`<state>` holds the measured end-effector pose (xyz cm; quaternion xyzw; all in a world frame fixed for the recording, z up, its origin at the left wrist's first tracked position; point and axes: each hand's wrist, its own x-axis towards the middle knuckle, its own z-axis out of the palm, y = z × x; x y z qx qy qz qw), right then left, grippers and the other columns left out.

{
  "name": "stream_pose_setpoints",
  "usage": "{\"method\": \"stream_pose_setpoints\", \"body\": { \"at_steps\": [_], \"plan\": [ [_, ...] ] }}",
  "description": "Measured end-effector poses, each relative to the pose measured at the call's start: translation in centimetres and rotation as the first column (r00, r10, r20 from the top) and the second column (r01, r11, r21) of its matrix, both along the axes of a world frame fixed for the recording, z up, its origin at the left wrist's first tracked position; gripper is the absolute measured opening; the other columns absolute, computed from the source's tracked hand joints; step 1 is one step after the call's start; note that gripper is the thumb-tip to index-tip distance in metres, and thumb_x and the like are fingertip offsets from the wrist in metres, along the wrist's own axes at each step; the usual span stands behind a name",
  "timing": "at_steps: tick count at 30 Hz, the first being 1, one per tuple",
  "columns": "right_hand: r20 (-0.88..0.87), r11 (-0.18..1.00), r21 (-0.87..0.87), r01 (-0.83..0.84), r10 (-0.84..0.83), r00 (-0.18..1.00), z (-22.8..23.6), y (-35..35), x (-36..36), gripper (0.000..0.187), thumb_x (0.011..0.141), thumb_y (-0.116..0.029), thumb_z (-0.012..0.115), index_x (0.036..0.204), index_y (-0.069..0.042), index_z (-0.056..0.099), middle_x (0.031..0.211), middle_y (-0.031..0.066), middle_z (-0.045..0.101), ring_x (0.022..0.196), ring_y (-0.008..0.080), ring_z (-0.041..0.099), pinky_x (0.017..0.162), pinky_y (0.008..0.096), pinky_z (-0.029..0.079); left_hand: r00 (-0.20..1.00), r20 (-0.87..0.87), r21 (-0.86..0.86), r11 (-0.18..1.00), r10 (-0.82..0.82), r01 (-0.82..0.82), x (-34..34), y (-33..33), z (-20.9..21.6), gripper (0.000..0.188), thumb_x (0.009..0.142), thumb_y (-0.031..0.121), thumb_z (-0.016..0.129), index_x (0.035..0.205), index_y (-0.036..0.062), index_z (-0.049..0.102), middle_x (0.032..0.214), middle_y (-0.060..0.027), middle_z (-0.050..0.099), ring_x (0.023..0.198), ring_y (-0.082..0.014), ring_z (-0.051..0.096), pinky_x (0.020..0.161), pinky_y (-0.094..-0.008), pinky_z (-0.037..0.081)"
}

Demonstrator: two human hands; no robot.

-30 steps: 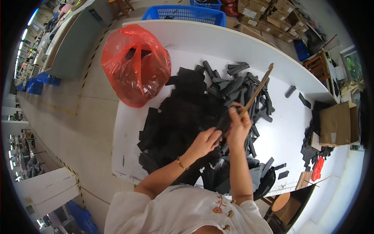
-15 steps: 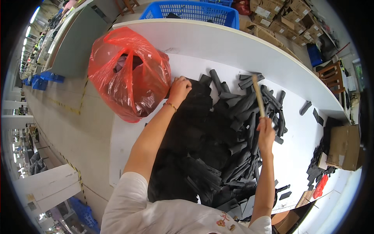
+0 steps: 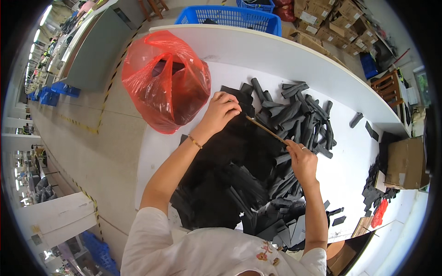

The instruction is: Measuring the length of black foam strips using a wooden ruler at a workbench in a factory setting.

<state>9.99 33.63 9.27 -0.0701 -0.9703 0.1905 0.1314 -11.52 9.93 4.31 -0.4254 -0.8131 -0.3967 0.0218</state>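
A thin wooden stick is gripped in my right hand, its far end reaching left almost to the fingers of my left hand. The left fingers are bent and pressed together at the upper edge of a broad mass of black sheet pieces; whatever they pinch is hidden. To the right of that mass lie many black curled strips, rolled like tubes and heaped over each other. Flat black pieces are scattered close to my body.
A red plastic bag with dark contents stands left of the pile. The white table has a raised back panel, with a blue crate behind it. A cardboard box and more black scraps are at the right.
The stick has swung from pointing away from me to pointing left, toward my left hand. My right hand moved slightly left and nearer; my left hand shifted slightly right and nearer.
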Motion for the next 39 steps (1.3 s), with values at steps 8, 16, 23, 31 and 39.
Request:
{"method": "stream_pose_setpoints", "body": {
  "at_steps": [8,16,23,31,39],
  "plan": [
    [-0.140,0.977,-0.187,-0.099,0.073,0.987,1.2,-5.4,3.0,0.025,0.089,-0.006,0.057,0.113,-0.007,0.062,0.080,0.0140,0.065,0.066,0.0301,0.064,0.058,0.0387,0.050,0.956,-0.204,0.013,0.975,-0.213,0.220,10.4,1.6,6.8,0.007,0.078,0.019,0.071,0.083,0.0157,0.066,0.109,0.0001,0.056,0.117,-0.0269,0.046,0.099,-0.0439,0.034],
    [0.131,0.710,-0.702,0.060,0.046,0.990,0.1,-13.6,8.4,0.022,0.090,-0.003,0.056,0.111,0.002,0.059,0.070,0.0165,0.062,0.062,0.0265,0.063,0.059,0.0339,0.048,0.024,0.779,0.470,0.558,-0.627,-0.684,20.2,-1.4,4.0,0.026,0.091,0.023,0.065,0.101,-0.0009,0.061,0.094,-0.0137,0.064,0.096,-0.0284,0.066,0.089,-0.0431,0.052],
    [-0.124,0.820,-0.541,0.186,-0.296,0.947,0.0,-20.2,10.4,0.026,0.093,-0.005,0.051,0.117,0.003,0.050,0.091,0.0276,0.065,0.080,0.0429,0.067,0.064,0.0432,0.053,0.059,0.807,0.437,0.527,-0.588,-0.729,23.8,-1.2,6.3,0.023,0.095,0.025,0.060,0.098,0.0024,0.064,0.078,-0.0088,0.066,0.092,-0.0282,0.068,0.080,-0.0366,0.054],
    [-0.149,0.806,-0.564,0.182,-0.316,0.937,-1.2,-21.2,12.4,0.021,0.099,-0.009,0.046,0.116,0.003,0.049,0.096,0.0261,0.065,0.086,0.0414,0.066,0.070,0.0419,0.052,0.084,0.747,0.522,0.504,-0.659,-0.688,25.0,-1.8,6.6,0.022,0.091,0.021,0.066,0.098,-0.0001,0.067,0.088,-0.0130,0.070,0.084,-0.0275,0.069,0.075,-0.0354,0.056],
    [0.048,0.748,-0.628,0.215,-0.239,0.970,-0.9,-22.1,15.3,0.013,0.099,-0.008,0.045,0.105,0.001,0.053,0.092,0.0234,0.066,0.083,0.0382,0.067,0.068,0.0401,0.052,0.194,0.820,0.512,0.537,-0.539,-0.671,22.9,-2.6,8.8,0.021,0.090,0.020,0.067,0.095,-0.0002,0.066,0.079,-0.0138,0.069,0.062,-0.0231,0.068,0.051,-0.0275,0.053]
  ]
}}
